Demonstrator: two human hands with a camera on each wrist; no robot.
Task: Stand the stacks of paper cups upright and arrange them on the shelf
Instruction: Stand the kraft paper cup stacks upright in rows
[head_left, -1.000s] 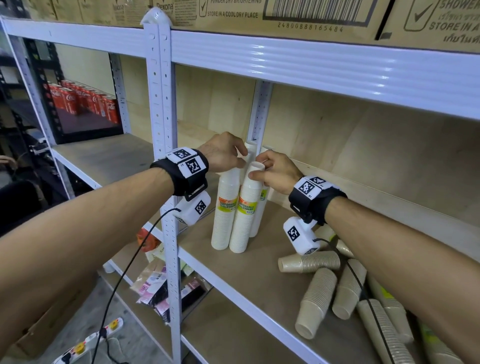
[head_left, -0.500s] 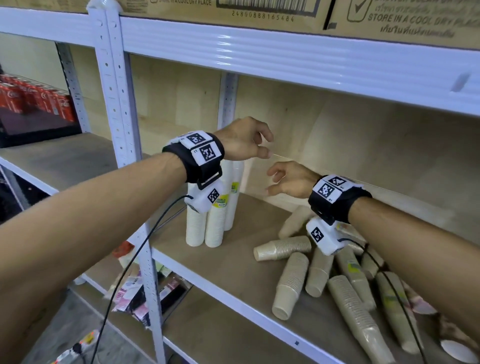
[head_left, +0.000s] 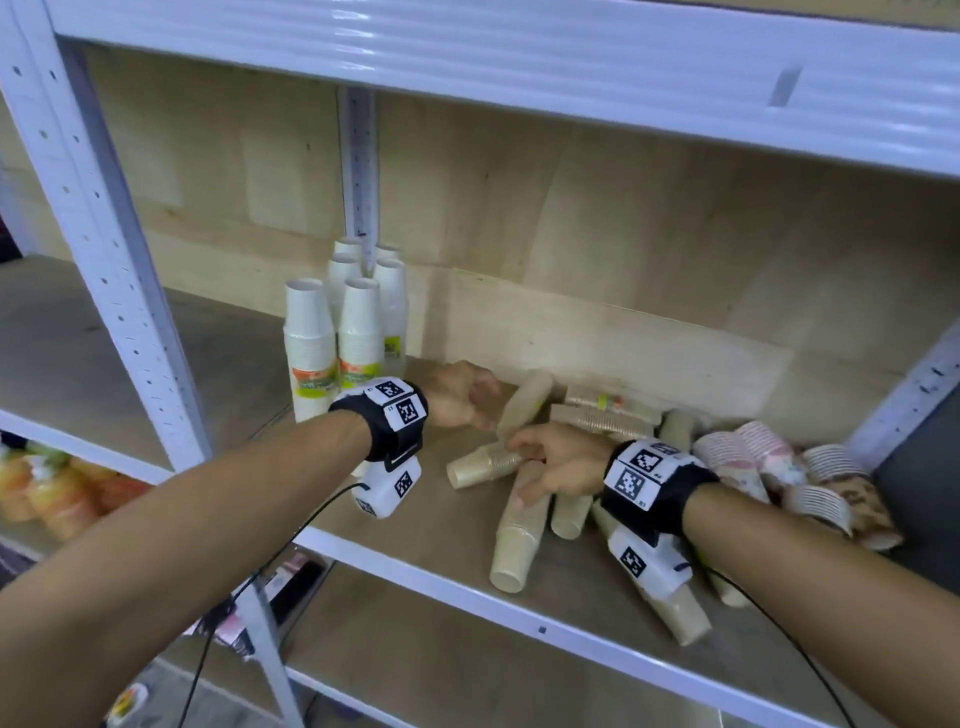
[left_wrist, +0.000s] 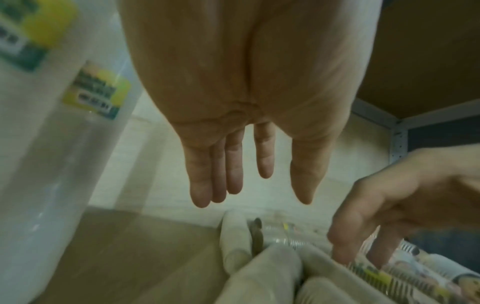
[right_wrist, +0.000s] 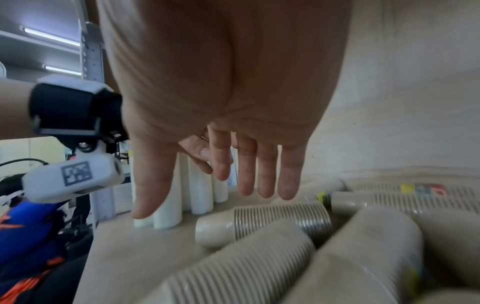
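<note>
Several white cup stacks (head_left: 347, 332) stand upright at the shelf's back left corner, seen too in the right wrist view as white cup stacks (right_wrist: 182, 197). A heap of beige cup stacks (head_left: 524, 519) lies on its side to their right. My left hand (head_left: 462, 397) hovers open just right of the white stacks, fingers straight (left_wrist: 233, 176), holding nothing. My right hand (head_left: 545, 462) is spread open just above the lying beige stacks (right_wrist: 262, 222), fingers straight (right_wrist: 244, 174), gripping none.
Patterned and pink cup stacks (head_left: 779, 467) lie at the far right by the shelf post (head_left: 904, 395). A white upright (head_left: 104, 249) stands at the left front. The shelf board (head_left: 395, 551) shows bare wood before the white stacks. Packaged goods (head_left: 47, 483) sit lower left.
Both hands left the white stacks and dropped rightward and down to the lying beige stacks. My view swung right, bringing the heap to the centre.
</note>
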